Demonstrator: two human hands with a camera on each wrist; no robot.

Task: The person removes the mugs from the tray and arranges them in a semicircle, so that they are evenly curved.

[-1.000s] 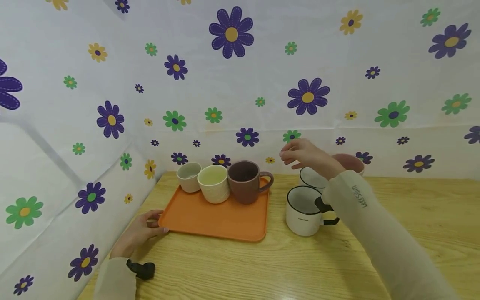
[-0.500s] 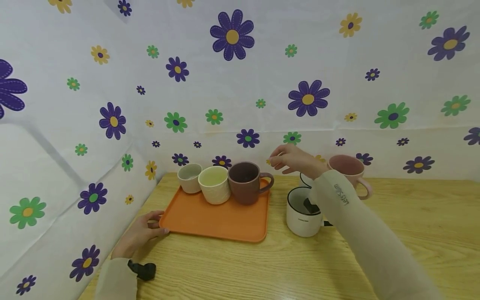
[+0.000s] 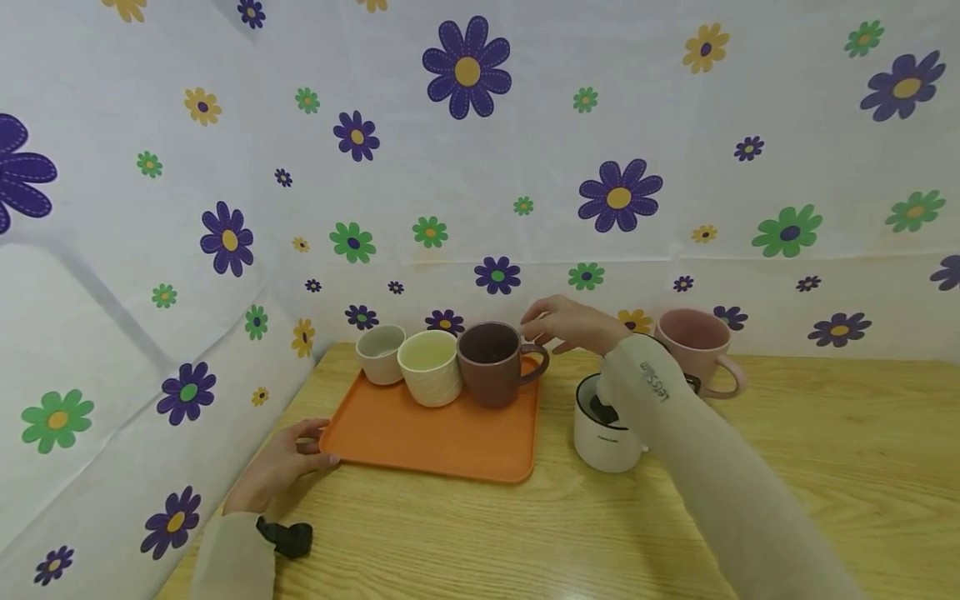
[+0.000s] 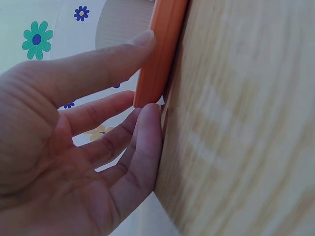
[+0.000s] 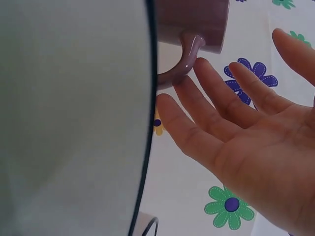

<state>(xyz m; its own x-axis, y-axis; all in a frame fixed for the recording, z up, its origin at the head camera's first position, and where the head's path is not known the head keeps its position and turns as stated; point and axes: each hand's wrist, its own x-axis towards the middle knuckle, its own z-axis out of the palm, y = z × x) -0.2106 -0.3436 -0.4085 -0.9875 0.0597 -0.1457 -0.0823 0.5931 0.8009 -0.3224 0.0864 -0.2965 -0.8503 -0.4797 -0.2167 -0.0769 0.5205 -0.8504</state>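
Note:
My left hand point(image 3: 279, 468) is at the near-left corner of an orange tray point(image 3: 427, 442), thumb at its front edge and fingers at its left side. The left wrist view shows the thumb and fingertips against the tray's rim point(image 4: 160, 54). On the tray's back part stand a small pale cup point(image 3: 381, 354), a cream textured cup point(image 3: 430, 371) and a dark mauve mug point(image 3: 489, 367), its handle pointing right. My right hand point(image 3: 573, 325) reaches in from the right with its fingers loosely extended; in the right wrist view the fingertips are right at the mug's handle point(image 5: 184, 66).
Under my right forearm stands a white enamel mug point(image 3: 606, 446) with a dark rim; behind it another is mostly hidden. A pink mug point(image 3: 692, 337) stands farther right. Flower-printed sheets point(image 3: 420, 158) hang behind and to the left of the wooden table point(image 3: 420, 542).
My right hand has moved left and slightly down, from above the white mugs to the dark mauve mug's handle, uncovering the pink mug. My left hand stays at the tray's corner.

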